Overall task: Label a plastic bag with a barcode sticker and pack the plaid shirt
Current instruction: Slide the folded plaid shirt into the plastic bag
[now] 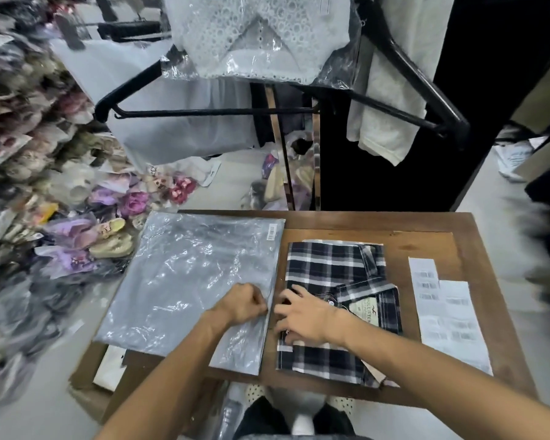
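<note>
One head-worn wide-angle view looks forward and steeply down from close above the table (426, 223), whose near edge sits just beyond the wearer's lap. Beyond the table's far edge, hanging garments fill the top.

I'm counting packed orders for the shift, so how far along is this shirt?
Done: a barcode sticker already sits at the far corner of the plastic bag, and the plaid shirt lies folded beside it. In hand: the left hand pinches the bag's edge while the right hand rests on the shirt. Left: the shirt is not yet inside the bag.
</note>
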`<action>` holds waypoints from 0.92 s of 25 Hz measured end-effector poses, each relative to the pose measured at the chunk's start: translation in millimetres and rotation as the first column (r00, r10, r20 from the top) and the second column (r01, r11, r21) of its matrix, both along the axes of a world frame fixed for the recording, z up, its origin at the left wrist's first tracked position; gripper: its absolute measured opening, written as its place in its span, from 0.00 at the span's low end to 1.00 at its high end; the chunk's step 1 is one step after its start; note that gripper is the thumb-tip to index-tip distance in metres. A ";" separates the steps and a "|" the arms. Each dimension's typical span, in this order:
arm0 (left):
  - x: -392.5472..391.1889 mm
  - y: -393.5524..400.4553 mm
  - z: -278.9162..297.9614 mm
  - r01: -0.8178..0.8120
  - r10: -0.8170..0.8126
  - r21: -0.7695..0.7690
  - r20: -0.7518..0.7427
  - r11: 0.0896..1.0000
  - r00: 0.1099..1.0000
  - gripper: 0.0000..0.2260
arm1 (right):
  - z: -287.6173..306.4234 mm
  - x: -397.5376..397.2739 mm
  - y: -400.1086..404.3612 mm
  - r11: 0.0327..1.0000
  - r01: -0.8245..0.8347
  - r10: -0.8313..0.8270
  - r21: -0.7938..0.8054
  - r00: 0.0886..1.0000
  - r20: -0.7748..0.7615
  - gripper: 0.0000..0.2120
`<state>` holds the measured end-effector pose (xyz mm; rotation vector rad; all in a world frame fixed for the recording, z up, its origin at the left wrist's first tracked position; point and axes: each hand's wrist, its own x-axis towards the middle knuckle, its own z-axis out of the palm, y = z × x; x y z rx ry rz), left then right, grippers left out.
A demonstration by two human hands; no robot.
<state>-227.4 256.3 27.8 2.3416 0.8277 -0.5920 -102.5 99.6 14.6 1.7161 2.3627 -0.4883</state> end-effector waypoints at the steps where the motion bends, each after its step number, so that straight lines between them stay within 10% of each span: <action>1: -1.1 2.2 0.8 0.010 -0.010 0.009 0.000 1.000 1.000 0.05 | -0.2 -0.6 3.0 1.000 -0.015 0.015 -0.004 1.000 0.020 0.18; 8: -9.8 13.6 -4.2 0.041 -0.038 -0.039 0.068 0.998 0.997 0.03 | -7.8 7.6 15.1 0.986 0.166 -0.164 -0.030 0.899 -0.406 0.08; 16: -26.8 7.3 9.8 -0.106 0.133 -0.124 0.237 0.987 0.962 0.07 | -17.0 23.9 38.9 0.703 0.634 -0.617 -0.322 0.318 -0.720 0.02; 23: -52.4 18.5 47.1 -0.255 0.288 -0.135 0.382 0.957 0.878 0.04 | -38.1 -9.3 45.1 0.691 0.720 -0.625 0.067 0.641 -0.445 0.15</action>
